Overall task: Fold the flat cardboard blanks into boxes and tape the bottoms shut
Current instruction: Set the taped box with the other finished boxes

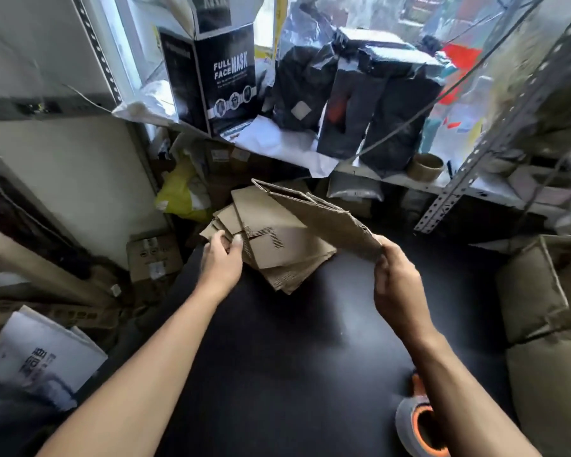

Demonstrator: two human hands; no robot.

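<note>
Cluttered storeroom shelving hems you in on three sides, and your working surface is the dark counter (277, 341) running away from you toward the stack of flat cardboard blanks (277, 255) at its far end. Your right hand (394, 285) has its grip closed on the near corner of one blank (317, 216), pinching it between thumb and fingers; that blank is lifted off the stack and slopes up and away to the left, its long axis running from your right hand toward the far left, its far end hanging above the stack and starting to gape a little. Your left hand (223, 258) sits at the stack's left edge, fingers curled around the edges of the top sheets, so its grip is closed on the stack, not on the lifted blank. Your left hand looks the nearer one to the blank's free far end, so squaring the blank into a tube probably means bringing that hand up and across to it. Open room lies in the bare middle of the counter between your forearms, toward you from the stack. Mind the tape dispenser (419, 427) close beside your right forearm at the near right edge, and the made-up boxes (534, 291) crowding the right side. A brown tape roll (427, 166) sits on the shelf (389, 179) beyond, well apart from both hands.
</note>
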